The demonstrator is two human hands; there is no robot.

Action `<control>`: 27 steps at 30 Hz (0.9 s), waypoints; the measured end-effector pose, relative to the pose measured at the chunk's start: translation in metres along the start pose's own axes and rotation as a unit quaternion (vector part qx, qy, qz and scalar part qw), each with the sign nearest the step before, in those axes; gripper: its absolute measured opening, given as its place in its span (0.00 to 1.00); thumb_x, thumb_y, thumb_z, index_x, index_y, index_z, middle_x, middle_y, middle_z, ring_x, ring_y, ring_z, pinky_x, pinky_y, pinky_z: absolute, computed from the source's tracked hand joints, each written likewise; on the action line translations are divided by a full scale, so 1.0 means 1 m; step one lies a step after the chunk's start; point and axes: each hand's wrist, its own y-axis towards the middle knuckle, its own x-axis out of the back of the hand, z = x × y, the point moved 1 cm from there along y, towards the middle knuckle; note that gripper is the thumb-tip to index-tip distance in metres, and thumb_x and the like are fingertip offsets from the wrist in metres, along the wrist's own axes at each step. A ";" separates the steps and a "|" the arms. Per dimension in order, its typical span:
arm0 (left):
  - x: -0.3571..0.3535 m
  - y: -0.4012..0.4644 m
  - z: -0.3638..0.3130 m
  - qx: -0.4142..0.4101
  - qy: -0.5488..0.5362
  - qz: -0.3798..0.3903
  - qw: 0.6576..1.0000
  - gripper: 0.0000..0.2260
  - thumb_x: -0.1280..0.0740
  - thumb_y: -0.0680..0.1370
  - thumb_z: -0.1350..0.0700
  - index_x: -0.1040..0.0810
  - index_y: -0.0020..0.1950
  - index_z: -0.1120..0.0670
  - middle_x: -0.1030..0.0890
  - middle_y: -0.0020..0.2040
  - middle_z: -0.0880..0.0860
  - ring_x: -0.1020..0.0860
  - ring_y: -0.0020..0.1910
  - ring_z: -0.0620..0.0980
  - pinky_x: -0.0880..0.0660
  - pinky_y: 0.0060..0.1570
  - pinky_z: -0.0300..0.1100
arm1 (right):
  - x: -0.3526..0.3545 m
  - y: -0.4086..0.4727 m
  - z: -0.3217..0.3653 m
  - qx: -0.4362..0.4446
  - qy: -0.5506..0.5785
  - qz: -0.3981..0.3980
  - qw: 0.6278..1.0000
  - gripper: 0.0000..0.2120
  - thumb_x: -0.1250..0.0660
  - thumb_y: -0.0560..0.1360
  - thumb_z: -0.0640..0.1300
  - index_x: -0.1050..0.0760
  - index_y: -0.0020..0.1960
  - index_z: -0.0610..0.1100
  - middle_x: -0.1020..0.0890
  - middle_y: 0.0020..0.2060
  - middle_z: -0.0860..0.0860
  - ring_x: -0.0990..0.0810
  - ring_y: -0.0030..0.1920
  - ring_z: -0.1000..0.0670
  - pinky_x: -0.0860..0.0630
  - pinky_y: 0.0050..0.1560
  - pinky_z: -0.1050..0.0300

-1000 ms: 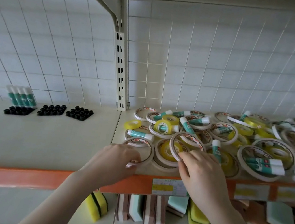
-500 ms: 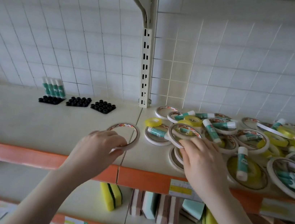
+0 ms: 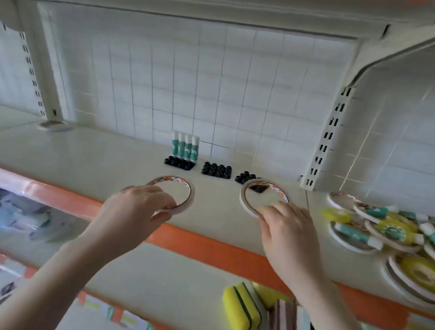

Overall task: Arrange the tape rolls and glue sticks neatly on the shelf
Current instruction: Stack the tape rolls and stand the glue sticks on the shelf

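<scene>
Here both arms reach forward over the shelf [image 3: 93, 164], each of the hands gripping a thin tape ring by its near rim: the left hand [image 3: 134, 209] pinches the left tape roll [image 3: 179, 191], the right hand [image 3: 289, 231] curls round the right tape roll [image 3: 251, 194], both tilted up above the bare shelf surface and well apart. The rings are pale with a patterned inner band. At the back four glue sticks [image 3: 185, 146] stand upright in a black holder [image 3: 179, 163]; a jumbled pile of rolls and sticks [image 3: 396, 234] lies to the right.
</scene>
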 end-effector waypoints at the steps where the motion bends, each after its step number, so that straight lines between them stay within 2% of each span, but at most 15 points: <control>1: 0.008 -0.003 0.020 0.005 0.003 0.002 1.000 0.07 0.25 0.68 0.60 0.18 0.42 0.49 0.19 0.39 0.46 0.20 0.38 0.55 0.26 0.34 0.45 | -0.009 0.007 0.018 -0.002 0.006 0.002 1.000 0.06 0.26 0.65 0.33 0.21 0.38 0.42 0.21 0.33 0.49 0.22 0.36 0.44 0.26 0.39 0.52; 5: 0.036 -0.012 0.094 -0.001 0.020 -0.011 1.000 0.03 0.29 0.69 0.57 0.19 0.41 0.49 0.19 0.39 0.47 0.20 0.36 0.56 0.24 0.33 0.47 | -0.046 0.033 0.084 -0.010 0.022 0.003 1.000 0.05 0.28 0.66 0.36 0.21 0.37 0.43 0.21 0.32 0.49 0.22 0.35 0.43 0.27 0.37 0.53; 10: 0.055 -0.017 0.162 0.021 0.030 0.013 0.999 0.07 0.25 0.67 0.61 0.18 0.41 0.51 0.18 0.39 0.48 0.20 0.37 0.57 0.26 0.36 0.46 | -0.081 0.064 0.144 -0.010 0.037 0.041 0.998 0.07 0.24 0.63 0.35 0.21 0.37 0.44 0.21 0.32 0.49 0.22 0.34 0.44 0.27 0.37 0.53; 18: 0.063 0.003 0.259 0.046 0.050 0.018 0.998 0.05 0.31 0.74 0.55 0.19 0.48 0.50 0.19 0.46 0.47 0.22 0.46 0.54 0.33 0.39 0.41 | -0.142 0.132 0.212 0.005 0.056 0.068 0.996 0.07 0.24 0.62 0.35 0.21 0.35 0.43 0.21 0.31 0.49 0.22 0.34 0.43 0.26 0.36 0.54; 23: 0.063 0.029 0.330 0.047 0.053 0.027 0.997 0.04 0.32 0.74 0.54 0.20 0.48 0.49 0.20 0.46 0.47 0.22 0.46 0.54 0.27 0.41 0.44 | -0.191 0.169 0.252 0.005 0.068 0.081 0.994 0.08 0.23 0.62 0.35 0.21 0.36 0.44 0.21 0.31 0.49 0.22 0.33 0.43 0.27 0.34 0.56; 27: 0.069 0.050 0.383 0.045 0.065 0.046 0.996 0.04 0.33 0.75 0.54 0.21 0.49 0.50 0.21 0.46 0.47 0.23 0.46 0.54 0.29 0.40 0.43 | -0.231 0.204 0.277 -0.006 0.067 0.105 0.992 0.04 0.26 0.66 0.37 0.20 0.38 0.44 0.19 0.33 0.49 0.21 0.37 0.42 0.28 0.38 0.54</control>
